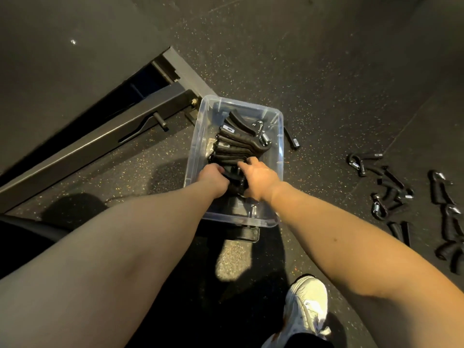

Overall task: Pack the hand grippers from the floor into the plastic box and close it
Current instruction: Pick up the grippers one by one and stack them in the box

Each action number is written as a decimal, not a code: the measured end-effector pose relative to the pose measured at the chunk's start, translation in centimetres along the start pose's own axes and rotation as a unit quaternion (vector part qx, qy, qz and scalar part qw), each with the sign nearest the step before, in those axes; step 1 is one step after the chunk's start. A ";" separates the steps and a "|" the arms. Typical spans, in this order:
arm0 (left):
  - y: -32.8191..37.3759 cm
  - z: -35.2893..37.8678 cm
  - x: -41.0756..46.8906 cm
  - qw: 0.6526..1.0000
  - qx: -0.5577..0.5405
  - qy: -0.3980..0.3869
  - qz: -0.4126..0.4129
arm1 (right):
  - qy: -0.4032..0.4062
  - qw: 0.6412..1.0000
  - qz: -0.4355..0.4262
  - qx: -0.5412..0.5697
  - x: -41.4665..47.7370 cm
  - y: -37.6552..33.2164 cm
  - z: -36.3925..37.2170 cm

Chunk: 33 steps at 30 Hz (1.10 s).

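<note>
A clear plastic box point(280, 136) stands open on the dark speckled floor in the middle of the view. Inside it a row of black hand grippers point(238, 141) with steel springs lies stacked on edge. My left hand point(212, 178) and my right hand point(258, 178) are both down in the near half of the box, closed around a black hand gripper point(234, 178) between them. Several more hand grippers point(391, 192) lie scattered on the floor to the right. One lies just beside the box's far right corner point(292, 140).
A dark metal frame point(140, 126) of gym equipment runs diagonally at the left, touching the box's far left corner. A dark flat piece point(247, 234) sticks out from under the box's near edge. My white shoe point(305, 307) is at the bottom right.
</note>
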<state>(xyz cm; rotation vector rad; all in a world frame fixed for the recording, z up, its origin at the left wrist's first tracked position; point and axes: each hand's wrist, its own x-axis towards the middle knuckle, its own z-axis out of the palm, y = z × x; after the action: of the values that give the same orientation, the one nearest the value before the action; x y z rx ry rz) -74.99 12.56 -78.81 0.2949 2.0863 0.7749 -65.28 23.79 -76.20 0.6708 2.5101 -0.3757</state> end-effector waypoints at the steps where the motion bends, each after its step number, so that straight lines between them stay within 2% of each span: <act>1: 0.7 -0.3 -0.6 1.000 -0.018 0.004 0.011 | 0.012 0.999 -0.016 0.036 -0.8 0.3 -0.6; 5: 4.4 -0.6 -2.9 0.993 -0.099 0.042 0.052 | 0.082 0.981 -0.050 0.170 -5.7 2.0 -3.1; 9: 8.4 1.7 -5.8 0.984 -0.134 0.014 0.119 | 0.134 0.964 -0.011 0.230 -10.9 5.8 -3.8; 14: 12.9 9.1 -9.9 0.973 -0.130 -0.099 0.166 | 0.076 0.972 0.101 0.196 -16.8 12.6 -2.2; 19: 13.3 19.0 -10.5 0.966 -0.033 -0.197 0.162 | 0.003 0.949 0.197 0.246 -21.5 19.1 2.4; 22: 12.9 25.1 -10.4 0.960 0.028 -0.240 0.140 | -0.011 0.923 0.260 0.283 -23.3 23.1 6.4; 27: 10.8 34.1 -9.8 0.944 0.104 -0.294 0.111 | 0.016 0.865 0.401 0.302 -25.7 29.5 14.5; 30: 9.1 39.3 -9.0 0.931 0.123 -0.330 0.094 | 0.032 0.814 0.488 0.312 -27.5 33.2 19.5; 33: 7.4 43.1 -8.7 0.920 0.147 -0.359 0.061 | 0.023 0.759 0.589 0.275 -29.8 35.5 23.6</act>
<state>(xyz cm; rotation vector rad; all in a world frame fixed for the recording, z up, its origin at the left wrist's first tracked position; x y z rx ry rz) -35.84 32.32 -87.07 0.7572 1.4766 0.3325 -14.71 33.10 -84.29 2.2693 1.4760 -0.5728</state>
